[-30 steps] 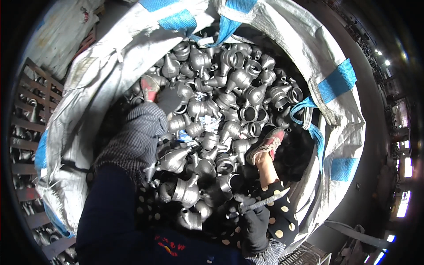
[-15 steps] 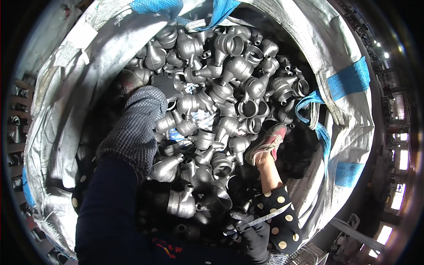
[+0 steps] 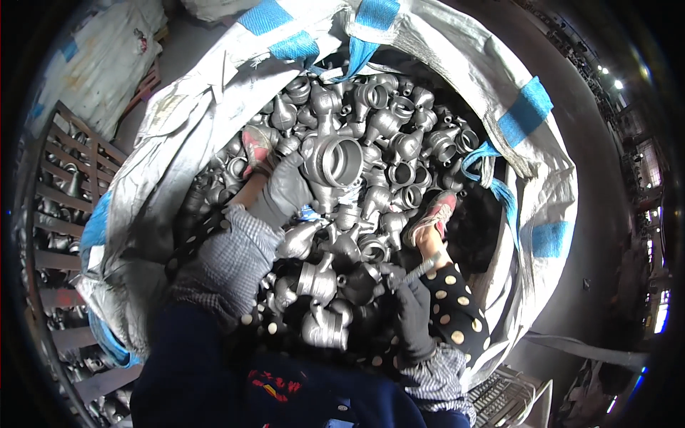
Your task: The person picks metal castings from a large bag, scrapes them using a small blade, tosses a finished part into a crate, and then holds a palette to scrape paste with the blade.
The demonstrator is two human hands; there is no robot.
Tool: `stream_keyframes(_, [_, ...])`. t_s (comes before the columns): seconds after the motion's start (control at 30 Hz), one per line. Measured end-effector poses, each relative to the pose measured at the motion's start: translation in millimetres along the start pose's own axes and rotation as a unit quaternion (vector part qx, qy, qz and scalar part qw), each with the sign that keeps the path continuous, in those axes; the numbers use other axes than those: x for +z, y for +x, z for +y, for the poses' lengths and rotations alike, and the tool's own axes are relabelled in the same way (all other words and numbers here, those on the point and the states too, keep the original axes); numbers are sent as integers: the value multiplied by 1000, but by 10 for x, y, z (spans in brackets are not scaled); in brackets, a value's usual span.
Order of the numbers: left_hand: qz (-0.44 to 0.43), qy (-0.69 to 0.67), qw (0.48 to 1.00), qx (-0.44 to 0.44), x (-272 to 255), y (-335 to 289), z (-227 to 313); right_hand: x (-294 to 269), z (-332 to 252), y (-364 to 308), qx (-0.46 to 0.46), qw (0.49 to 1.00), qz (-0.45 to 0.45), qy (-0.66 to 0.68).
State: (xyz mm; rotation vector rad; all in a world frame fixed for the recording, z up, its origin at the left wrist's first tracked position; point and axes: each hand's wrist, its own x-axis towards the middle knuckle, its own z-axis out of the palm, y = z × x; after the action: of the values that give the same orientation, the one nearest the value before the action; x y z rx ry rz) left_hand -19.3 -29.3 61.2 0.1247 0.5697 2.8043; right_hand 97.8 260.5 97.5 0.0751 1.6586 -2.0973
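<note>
Presently, the left hand (image 3: 287, 191) holds one raised fitting (image 3: 322, 162), the right hand (image 3: 414, 319) a grey bar (image 3: 419, 272), while many piled fittings (image 3: 407, 146) remain toward the bag's far edge (image 3: 421, 39).

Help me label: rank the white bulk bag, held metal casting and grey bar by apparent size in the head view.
1. White bulk bag
2. Metal casting in left hand
3. Grey bar in right hand

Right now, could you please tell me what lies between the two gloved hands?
In the head view, grey metal castings lie between the left hand and the right hand.
</note>
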Motion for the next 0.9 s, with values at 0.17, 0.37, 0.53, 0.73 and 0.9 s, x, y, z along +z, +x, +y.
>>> stream_keyframes(0.17, [25, -106, 989, 103, 674, -299, -707, 88, -10, -27, -11, 997, -22, 74])
stream_keyframes(0.37, [-13, -101, 994, 30, 889, -630, -979, 160, -9, -158, 16, 987, -88, 133])
stream_keyframes(0.53, [45, -86, 994, 57, 1013, -802, -967, 226, -94, -285, -26, 993, -79, 87])
stream_keyframes(0.73, [51, 85, 993, 62, 947, -958, -667, 237, -170, -380, -4, 984, -84, 158])
stream_keyframes(0.9, [21, 139, 985, 104, 1239, -1126, -583, 167, -76, -242, -8, 983, -87, 164])
